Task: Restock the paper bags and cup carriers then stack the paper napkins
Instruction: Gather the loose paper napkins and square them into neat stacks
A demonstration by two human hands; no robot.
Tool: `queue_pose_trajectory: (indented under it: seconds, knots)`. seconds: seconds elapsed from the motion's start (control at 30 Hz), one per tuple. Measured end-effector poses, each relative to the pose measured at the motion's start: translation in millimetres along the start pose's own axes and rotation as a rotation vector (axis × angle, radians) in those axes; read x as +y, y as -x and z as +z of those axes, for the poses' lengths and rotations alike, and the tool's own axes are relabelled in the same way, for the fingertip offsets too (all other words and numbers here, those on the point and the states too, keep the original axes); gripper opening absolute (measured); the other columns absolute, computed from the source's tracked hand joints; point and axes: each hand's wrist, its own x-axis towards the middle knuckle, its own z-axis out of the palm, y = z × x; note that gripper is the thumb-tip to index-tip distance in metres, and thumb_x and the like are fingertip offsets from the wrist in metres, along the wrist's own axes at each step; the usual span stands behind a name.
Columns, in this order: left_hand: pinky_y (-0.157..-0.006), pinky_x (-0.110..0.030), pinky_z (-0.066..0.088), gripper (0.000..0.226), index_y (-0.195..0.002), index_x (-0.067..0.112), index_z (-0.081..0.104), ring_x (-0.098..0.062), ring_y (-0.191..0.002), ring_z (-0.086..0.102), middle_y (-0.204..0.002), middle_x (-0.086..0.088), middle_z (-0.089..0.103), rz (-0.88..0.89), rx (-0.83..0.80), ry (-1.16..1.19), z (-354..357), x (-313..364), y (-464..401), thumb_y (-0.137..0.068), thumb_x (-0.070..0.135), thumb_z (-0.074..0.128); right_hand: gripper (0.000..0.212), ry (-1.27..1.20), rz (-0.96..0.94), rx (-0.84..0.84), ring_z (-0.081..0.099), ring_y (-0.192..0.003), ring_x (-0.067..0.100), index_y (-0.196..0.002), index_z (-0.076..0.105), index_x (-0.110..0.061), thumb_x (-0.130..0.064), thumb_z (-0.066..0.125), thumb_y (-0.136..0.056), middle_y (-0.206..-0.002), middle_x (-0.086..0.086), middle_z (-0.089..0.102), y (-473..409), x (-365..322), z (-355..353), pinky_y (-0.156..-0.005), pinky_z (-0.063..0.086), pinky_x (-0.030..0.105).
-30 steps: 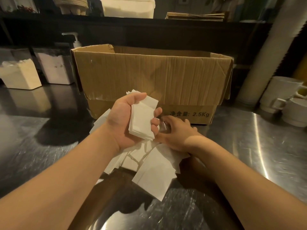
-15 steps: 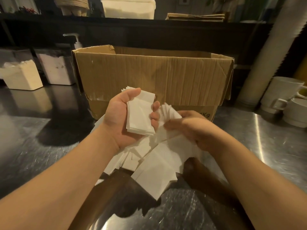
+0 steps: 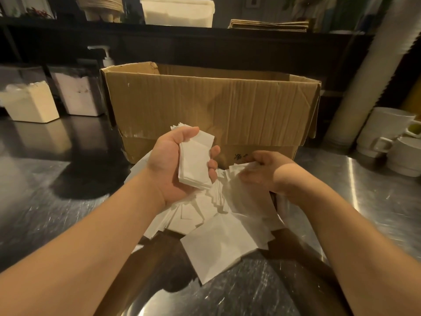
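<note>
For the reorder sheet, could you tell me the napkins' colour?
Plain white napkins, clearest in the head view.

Both forearms are bare to the frame's edge, with no sleeves, rings or watch.

- A café or food-service work area, dimly lit.
- Steel counter [image 3: 376,201] with a worn cardboard box [image 3: 211,106].
- White mugs [image 3: 387,131] stacked at right beside a tall column of cups [image 3: 373,71].
- Pump bottle [image 3: 107,58] and tubs [image 3: 29,102] at left.
- Dark shelf [image 3: 205,33] behind holds flat brown paper [image 3: 268,25].
</note>
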Motion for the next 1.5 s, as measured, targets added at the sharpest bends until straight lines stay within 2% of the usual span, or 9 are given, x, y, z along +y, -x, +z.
queue_pose_trajectory:
  seconds: [0.13, 0.23, 0.63, 0.8, 0.97, 1.1, 1.27, 1.4, 1.5]
  knots:
    - [-0.071, -0.032, 0.042, 0.043, -0.120, 0.012, 0.056, -0.022, -0.071, 0.051, -0.094, -0.011, 0.065, -0.006, -0.004, 0.003, -0.6, -0.2, 0.3, -0.082, 0.034, 0.059, 0.016, 0.064, -0.128, 0.053, 0.059, -0.101, 0.019, -0.095, 0.061, -0.041, -0.028, 0.070, -0.096, -0.109, -0.010, 0.061, -2.1, 6.0, 4.5, -0.065, 0.043, 0.019]
    - [-0.071, -0.032, 0.042, 0.044, -0.120, 0.012, 0.056, -0.022, -0.072, 0.052, -0.094, -0.012, 0.065, -0.005, 0.001, -0.003, -0.7, -0.1, 0.5, -0.082, 0.034, 0.060, 0.022, 0.137, -0.153, 0.062, 0.059, -0.098, 0.018, -0.087, 0.057, -0.044, -0.028, 0.070, -0.095, -0.109, -0.011, 0.062, -2.3, 8.3, 4.9, -0.069, 0.044, 0.022]
    - [-0.071, -0.032, 0.042, 0.043, -0.120, 0.012, 0.057, -0.022, -0.072, 0.053, -0.093, -0.012, 0.064, -0.004, 0.018, -0.024, 0.9, -0.6, 1.6, -0.084, 0.034, 0.058, 0.011, 0.001, -0.095, 0.153, 0.061, -0.103, 0.020, -0.100, 0.067, -0.029, -0.023, 0.073, -0.093, -0.114, -0.003, 0.065, -7.0, 4.3, -4.4, -0.072, 0.047, 0.026]
    - [-0.069, -0.033, 0.042, 0.045, -0.121, 0.011, 0.058, -0.023, -0.070, 0.054, -0.092, -0.012, 0.064, 0.014, 0.039, -0.064, 3.5, -2.3, 2.0, -0.082, 0.033, 0.060, 0.005, -0.324, -0.218, 0.290, 0.065, -0.093, 0.016, -0.094, 0.066, -0.024, -0.023, 0.071, -0.095, -0.098, -0.003, 0.069, 8.1, 0.1, -13.1, -0.070, 0.051, 0.025]
    - [-0.070, -0.035, 0.043, 0.046, -0.118, 0.012, 0.055, -0.024, -0.071, 0.054, -0.090, -0.010, 0.061, 0.022, -0.012, -0.086, 4.3, -0.2, 1.2, -0.077, 0.033, 0.061, 0.024, -0.800, -0.359, -0.068, 0.071, -0.085, 0.018, -0.099, 0.070, -0.017, -0.030, 0.071, -0.079, -0.093, 0.001, 0.072, 34.9, -10.8, -31.3, -0.067, 0.059, 0.029]
    - [-0.076, -0.038, 0.048, 0.043, -0.118, 0.010, 0.062, -0.025, -0.078, 0.061, -0.095, -0.010, 0.064, -0.022, -0.057, -0.096, 4.1, -3.6, 0.6, -0.084, 0.035, 0.058, 0.009, -0.986, -0.455, -0.283, 0.072, -0.079, 0.018, -0.092, 0.071, -0.015, -0.023, 0.070, -0.088, -0.090, 0.004, 0.072, 45.5, -20.3, -28.2, -0.065, 0.061, 0.030]
    - [-0.095, -0.043, 0.051, 0.048, -0.122, 0.005, 0.075, -0.031, -0.099, 0.069, -0.117, -0.016, 0.071, 0.003, -0.079, -0.149, 3.3, -6.8, -1.2, -0.097, 0.035, 0.048, 0.013, -0.684, -0.335, 0.069, 0.071, -0.092, 0.022, -0.101, 0.072, -0.020, -0.029, 0.071, -0.093, -0.097, -0.001, 0.074, 36.9, -21.4, -3.5, -0.074, 0.065, 0.045]
    - [-0.081, -0.041, 0.057, 0.033, -0.093, 0.011, 0.083, -0.029, -0.086, 0.073, -0.102, -0.013, 0.075, 0.035, -0.042, -0.269, 7.1, -7.0, 2.0, -0.086, 0.033, 0.058, 0.010, -0.682, -0.258, 0.270, 0.068, -0.094, 0.018, -0.102, 0.070, -0.023, -0.029, 0.072, -0.094, -0.100, -0.005, 0.071, 29.1, -20.0, 9.9, -0.069, 0.061, 0.033]
    - [-0.085, -0.045, 0.058, 0.029, -0.109, 0.008, 0.075, -0.030, -0.087, 0.074, -0.101, -0.014, 0.076, 0.024, -0.005, -0.380, 10.4, -10.5, 4.1, -0.087, 0.021, 0.061, 0.009, -0.705, -0.287, 0.299, 0.070, -0.091, 0.017, -0.102, 0.071, -0.021, -0.026, 0.072, -0.094, -0.098, -0.004, 0.072, 27.2, -20.8, 16.7, -0.068, 0.060, 0.025]
